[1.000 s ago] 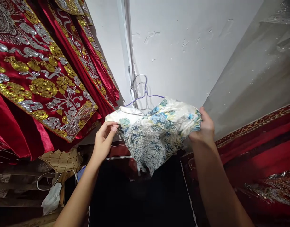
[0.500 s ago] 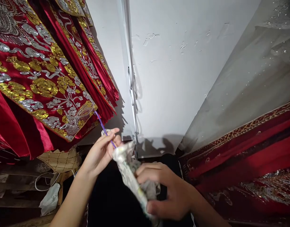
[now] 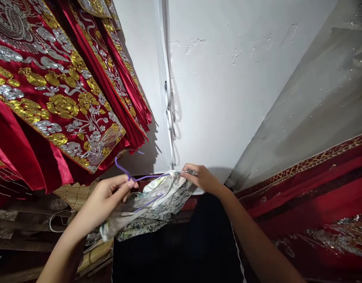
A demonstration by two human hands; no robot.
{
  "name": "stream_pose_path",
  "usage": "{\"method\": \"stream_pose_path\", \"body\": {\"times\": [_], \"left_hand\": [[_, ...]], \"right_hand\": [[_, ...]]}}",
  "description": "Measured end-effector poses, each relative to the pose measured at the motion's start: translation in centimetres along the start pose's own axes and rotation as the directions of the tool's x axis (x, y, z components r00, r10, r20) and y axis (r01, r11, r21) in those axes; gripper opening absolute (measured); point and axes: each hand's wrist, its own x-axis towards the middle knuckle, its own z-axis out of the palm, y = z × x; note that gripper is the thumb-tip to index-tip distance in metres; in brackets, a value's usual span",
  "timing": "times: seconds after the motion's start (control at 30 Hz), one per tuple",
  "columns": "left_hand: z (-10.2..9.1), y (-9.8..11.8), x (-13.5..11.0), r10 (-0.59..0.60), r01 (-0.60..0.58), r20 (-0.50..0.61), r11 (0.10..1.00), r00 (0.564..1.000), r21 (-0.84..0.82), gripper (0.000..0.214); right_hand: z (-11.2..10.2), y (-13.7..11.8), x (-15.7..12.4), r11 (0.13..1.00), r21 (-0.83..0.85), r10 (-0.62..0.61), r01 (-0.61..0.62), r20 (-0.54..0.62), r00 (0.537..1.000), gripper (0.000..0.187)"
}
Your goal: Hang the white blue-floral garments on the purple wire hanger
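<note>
I am watching through the head camera. My left grip (image 3: 111, 192) is pinching the purple hanger (image 3: 148, 178) just under its hook, thumb and fingers pressing on the neck, and the hook is curving up beside the lower corner of the red embroidered garment (image 3: 63, 106). My right grip (image 3: 200, 177) is pinching a shoulder of the floral blouse (image 3: 170, 198), near where a hanger arm is running into the cloth.

The blouse is hanging sideways between and below my grips, in front of the foot of the white wall (image 3: 222, 98) and over the black clothing (image 3: 175, 255). A second purple stretch is showing across the cloth, and the far end of the blouse is sagging, blurred, below my left wrist.

A full second ago the blouse was facing me, spreading across the upright hanger with both grips at its sides; now it is bunching and slanting. Half a second ago my right grip was spreading around the cloth lower down and nearer the camera; now it is closing higher up, on the shoulder. The hanger is lying flatter than it was then. The sheer sequined fabric (image 3: 305, 106) on the right is staying in place.
</note>
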Motion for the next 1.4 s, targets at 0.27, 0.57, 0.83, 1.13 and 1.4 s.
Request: {"method": "stream_pose_path", "body": {"times": [0.27, 0.57, 0.83, 1.13, 1.4], "left_hand": [[1.6, -1.3, 2.5, 0.504, -0.43, -0.689, 0.852, 0.521, 0.298, 0.038], [8.9, -2.6, 3.2, 0.323, -0.29, -0.255, 0.943, 0.911, 0.161, 0.054], [12.6, -2.5, 4.7, 0.132, -0.146, 0.074, 0.962, 0.988, 0.23, 0.033], [16.4, -4.5, 2.2, 0.018, -0.018, 0.001, 1.0, 1.0, 0.015, 0.031], [16.6, -3.9, 1.4, 0.009, -0.01, -0.053, 1.0, 0.999, -0.021, 0.031]], "right_hand": [[-2.8, -3.5, 0.8, 0.856, 0.516, 0.146, -0.002, -0.238, 0.96, 0.038], [-6.7, -3.3, 3.1, 0.752, 0.584, 0.246, 0.306, -0.679, 0.692, 0.036], [-5.2, 1.0, -1.1, 0.8, 0.574, 0.381, 0.173, -0.709, 0.594, 0.036], [1.0, 4.6, -3.0, 0.999, 0.047, 0.049, -0.014, -0.976, 0.212, 0.032], [7.9, 8.1, -4.6, 0.945, 0.267, 0.275, -0.188, -0.34, 0.899, 0.008]]}}
